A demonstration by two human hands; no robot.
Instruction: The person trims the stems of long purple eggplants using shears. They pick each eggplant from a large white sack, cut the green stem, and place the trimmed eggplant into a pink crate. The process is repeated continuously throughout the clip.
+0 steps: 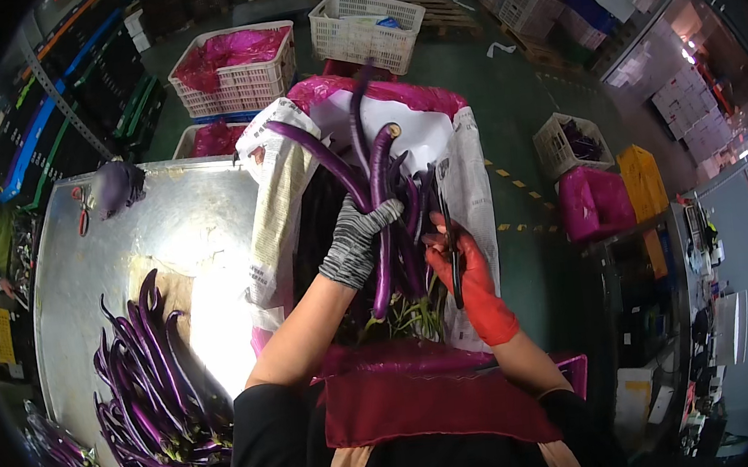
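My left hand, in a grey-and-black knitted glove, grips several long purple eggplants. One shows a pale cut end at the top; a thin one sticking up behind is blurred. They are above a crate lined with newspaper and pink plastic film. More eggplants lie inside the crate, with green stems at the near side. To the right, my right hand, in a red rubber glove, holds a slim dark tool edge-on; its exact kind is unclear.
On the metal table at left lie a heap of eggplants, red-handled scissors and a purple round object. White plastic crates stand beyond. A pink crate and a yellow crate are at right. Another person's hand shows far left.
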